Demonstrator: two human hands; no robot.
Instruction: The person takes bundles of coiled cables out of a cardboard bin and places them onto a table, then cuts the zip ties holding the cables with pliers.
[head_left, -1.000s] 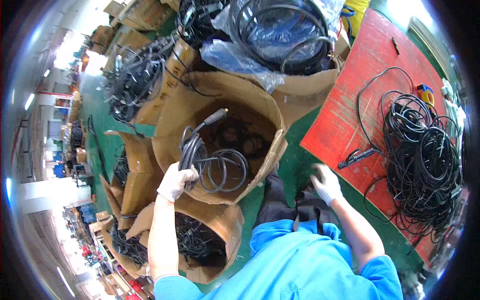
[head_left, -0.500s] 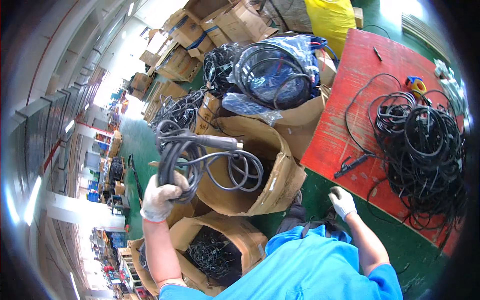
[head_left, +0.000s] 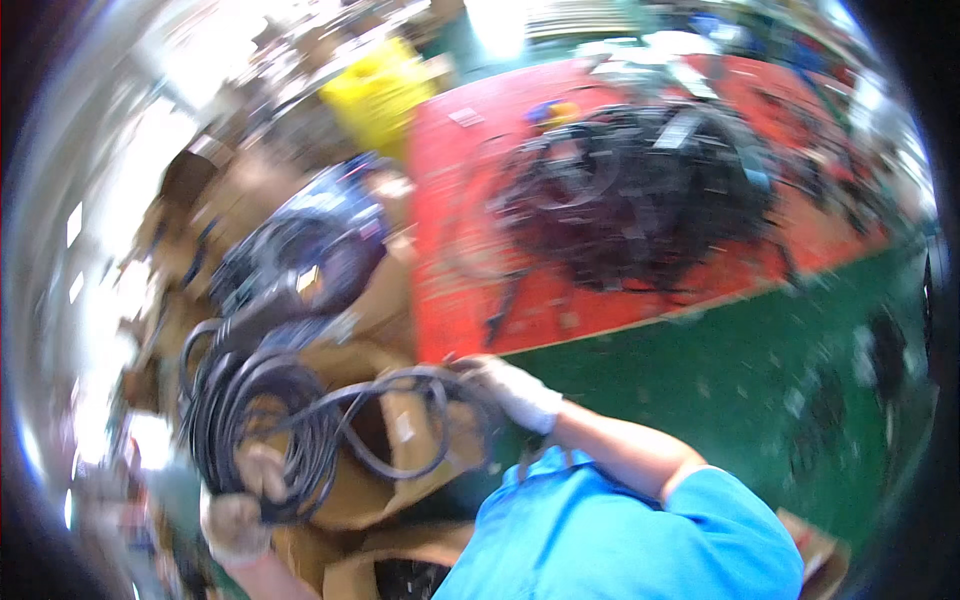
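A thick coil of dark grey cable (head_left: 225,420) hangs over the cardboard boxes on the left. My left hand (head_left: 238,510), in a whitish work glove, is closed round the lower left part of this coil. A bulky dark connector with a brass-coloured tip (head_left: 308,279) sticks up from the coil's top. Looser loops of the same cable reach right to my gloved right hand (head_left: 515,392), whose fingers are closed at the loop's edge. Motion blur softens both hands, and the right fingertips are partly hidden.
A red table (head_left: 450,310) bears a large tangle of black cables (head_left: 640,200) and a blue-and-yellow object (head_left: 553,113). Open cardboard boxes (head_left: 375,505) stand below the coil. A yellow sack (head_left: 378,92) is behind them. The green floor (head_left: 720,370) lies to the right.
The view has swung right, toward the red table. My right hand, earlier apart with nothing in it, has come to the cable's loops. My left hand still grips the coil.
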